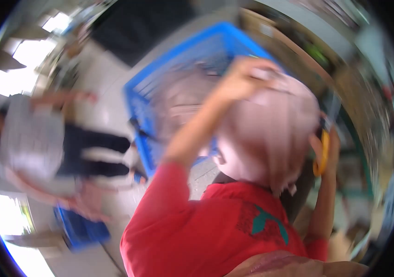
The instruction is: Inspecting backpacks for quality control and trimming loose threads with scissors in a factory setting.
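Note:
A pale pink bag (266, 129), which looks like a small backpack with straps, is held up close in front of my red shirt. My left hand (252, 76) is closed on its top edge. In my right hand (328, 143), beside the bag's right side, is a pair of scissors (323, 152) with yellow handles; the blades point up and are blurred. Just beyond the bag stands a blue plastic basket (139, 85), holding more pinkish bags (181, 99). Motion blur hides the finer details.
On the left a person (33, 134) in a grey top and dark trousers stands with arms extended. A second blue crate (84, 228) sits at lower left. Cardboard boxes (257, 23) line the far right, and a large black object (141, 27) lies beyond the basket.

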Motion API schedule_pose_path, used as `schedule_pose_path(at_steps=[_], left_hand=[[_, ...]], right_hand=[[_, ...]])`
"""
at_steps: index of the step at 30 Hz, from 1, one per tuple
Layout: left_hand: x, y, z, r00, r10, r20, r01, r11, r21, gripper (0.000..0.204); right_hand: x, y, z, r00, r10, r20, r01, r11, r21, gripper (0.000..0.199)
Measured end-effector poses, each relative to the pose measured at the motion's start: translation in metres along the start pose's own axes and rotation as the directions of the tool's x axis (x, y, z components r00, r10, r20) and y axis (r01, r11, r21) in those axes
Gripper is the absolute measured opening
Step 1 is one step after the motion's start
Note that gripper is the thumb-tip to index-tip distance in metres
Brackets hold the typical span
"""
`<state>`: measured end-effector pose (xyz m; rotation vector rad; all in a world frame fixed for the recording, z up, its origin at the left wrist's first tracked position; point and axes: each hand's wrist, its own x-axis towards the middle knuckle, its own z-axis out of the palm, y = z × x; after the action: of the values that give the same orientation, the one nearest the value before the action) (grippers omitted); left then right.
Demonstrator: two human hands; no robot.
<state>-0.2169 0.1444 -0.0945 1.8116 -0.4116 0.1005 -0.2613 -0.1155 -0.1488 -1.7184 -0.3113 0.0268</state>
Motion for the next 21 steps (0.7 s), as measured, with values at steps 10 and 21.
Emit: schedule_pose_path(at_steps=[10, 21], left_hand=[[-0.039, 0.035, -0.009, 0.886, 0.455, -0.088, -0.418, 0.867, 0.272, 0.028], [-0.11, 0.063, -0.055, 0.886, 0.319, -0.335, -0.192, 0.913, 0.36, 0.041]], right_hand=[[-0.005, -0.04, 0.038, 0.987, -0.139, -0.075, 0.127, 0.981, -0.145, 0.031], [0.004, -0.046, 0.03, 0.987, -0.129, 0.1, 0.122, 0.989, 0.078, 0.03]])
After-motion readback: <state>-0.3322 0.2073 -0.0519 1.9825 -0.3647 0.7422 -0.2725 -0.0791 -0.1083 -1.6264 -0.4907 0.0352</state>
